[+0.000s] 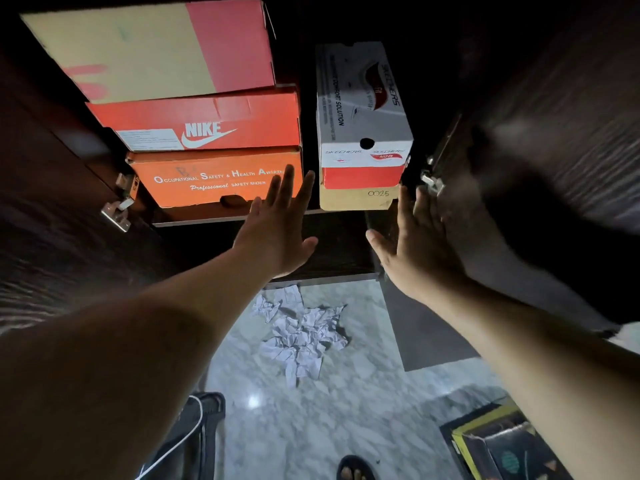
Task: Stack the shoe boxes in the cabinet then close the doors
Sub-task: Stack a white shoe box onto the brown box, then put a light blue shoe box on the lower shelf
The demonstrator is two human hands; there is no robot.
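Just beyond both flat, empty hands, left hand (277,230) and right hand (420,244), Skechers box (362,112) overhanging the tan box (356,199) on the cabinet shelf (194,221): liable to catch the closing right door (554,133) and tip.

Floor (363,410) is grey-white marble, glossy, with one light glare spot; a darker grey mat (426,327) lies on it to the right. Crumpled white paper (301,327) sits mid-floor, a black stool (194,431) with a white cord at the lower left. Yellow-edged open box (498,448) bottom right; room is dim overall.
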